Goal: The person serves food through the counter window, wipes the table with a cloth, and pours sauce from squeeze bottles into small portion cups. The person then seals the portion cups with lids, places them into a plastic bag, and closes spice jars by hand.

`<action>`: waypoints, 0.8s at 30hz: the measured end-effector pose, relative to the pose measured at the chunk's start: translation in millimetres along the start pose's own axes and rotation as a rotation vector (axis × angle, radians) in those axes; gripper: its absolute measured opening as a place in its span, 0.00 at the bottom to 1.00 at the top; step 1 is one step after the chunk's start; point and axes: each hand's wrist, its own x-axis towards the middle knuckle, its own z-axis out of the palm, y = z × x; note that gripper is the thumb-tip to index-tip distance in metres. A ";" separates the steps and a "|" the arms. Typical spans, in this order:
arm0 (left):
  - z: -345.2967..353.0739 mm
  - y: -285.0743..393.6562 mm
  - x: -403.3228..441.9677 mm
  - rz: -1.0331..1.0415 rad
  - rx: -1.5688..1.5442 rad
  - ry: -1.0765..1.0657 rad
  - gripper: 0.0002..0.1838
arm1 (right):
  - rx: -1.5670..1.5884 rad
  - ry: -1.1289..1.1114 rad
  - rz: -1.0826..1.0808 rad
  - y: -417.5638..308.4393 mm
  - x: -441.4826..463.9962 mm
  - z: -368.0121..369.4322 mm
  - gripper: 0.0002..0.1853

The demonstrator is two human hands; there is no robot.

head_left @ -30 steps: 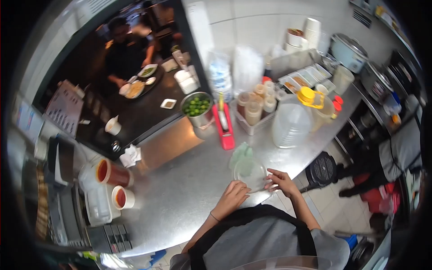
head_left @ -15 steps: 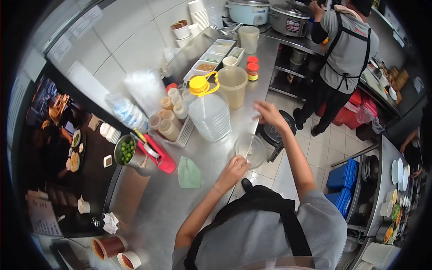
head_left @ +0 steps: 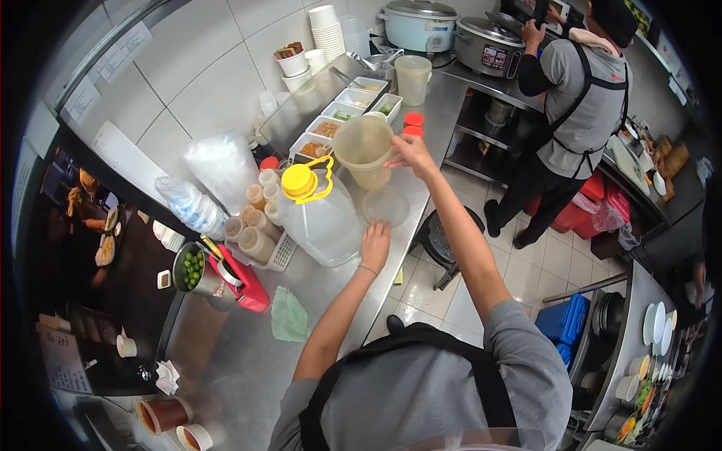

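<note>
My right hand point(head_left: 411, 156) is closed on the upper side of a beige plastic pitcher point(head_left: 362, 159), fingers pinched at its rim or handle. The pitcher stands at the counter's far side, its mouth facing up. Just in front of it, a clear round lid point(head_left: 386, 206) lies low over the steel counter. The fingers of my left hand point(head_left: 375, 246) are together at the lid's near edge; my thumb is hidden. Left of that hand stands a big clear plastic jug point(head_left: 322, 225) with a yellow cap and handle.
Squeeze bottles point(head_left: 256, 242) fill a white basket beside the jug. Food trays point(head_left: 327, 126) and red-lidded jars point(head_left: 413, 120) are farther back. A green cloth point(head_left: 289, 314) lies on the counter. A black stool point(head_left: 444, 244) is by the counter edge; a co-worker point(head_left: 583, 105) stands beyond.
My right hand has moved from above the lid to the pitcher's side. My left hand and the lid have shifted forward, from the counter edge to beside the pitcher. The view has turned slightly.
</note>
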 end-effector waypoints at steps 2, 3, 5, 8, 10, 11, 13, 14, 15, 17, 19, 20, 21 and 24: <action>-11.7 6.4 13.4 -0.015 0.028 -0.023 0.21 | 0.000 0.004 -0.052 -8.2 -6.0 -7.0 0.21; -15.9 9.0 15.1 -0.022 0.061 -0.048 0.24 | 0.035 -0.004 -0.073 -8.0 -5.8 -11.3 0.19; -27.6 14.8 11.6 -0.020 -0.001 -0.075 0.25 | 0.069 -0.018 -0.095 -6.4 -6.0 -15.7 0.18; -58.6 16.0 -17.0 -0.011 -0.165 -0.160 0.26 | 0.015 -0.009 -0.042 13.3 -6.4 -18.7 0.22; -94.2 11.3 -52.3 -0.091 -0.305 -0.229 0.25 | -0.025 0.028 0.010 26.4 -9.5 -15.9 0.23; -113.0 3.6 -73.3 -0.184 -0.330 -0.236 0.24 | -0.044 0.021 0.022 36.4 -8.1 -16.8 0.24; -146.0 -16.9 -122.4 -0.326 -0.186 -0.105 0.20 | -0.002 0.000 0.027 50.8 -0.1 -23.6 0.26; -160.8 -19.5 -145.4 -0.369 -0.169 -0.092 0.20 | 0.007 -0.008 0.036 54.1 2.5 -25.7 0.27; -174.9 -19.6 -166.9 -0.434 0.170 -0.015 0.18 | -0.012 0.068 -0.035 47.1 -6.1 -17.4 0.20; -184.2 -28.4 -202.1 -0.532 0.532 0.055 0.17 | -0.166 0.100 -0.086 41.2 -13.0 -13.5 0.25; -169.5 -47.9 -237.2 -0.618 0.384 0.144 0.14 | -0.269 0.134 -0.117 50.9 -6.8 -22.3 0.27; -174.9 -50.9 -243.4 -0.652 0.406 0.155 0.14 | -0.353 0.163 -0.167 48.4 -11.5 -22.2 0.26; -180.0 -55.6 -241.6 -0.719 0.201 0.181 0.13 | -0.435 0.242 -0.249 34.7 -29.8 -13.5 0.24; -204.7 -53.6 -230.4 -0.839 -0.112 0.259 0.12 | -0.333 0.356 -0.571 -3.3 -90.8 15.3 0.14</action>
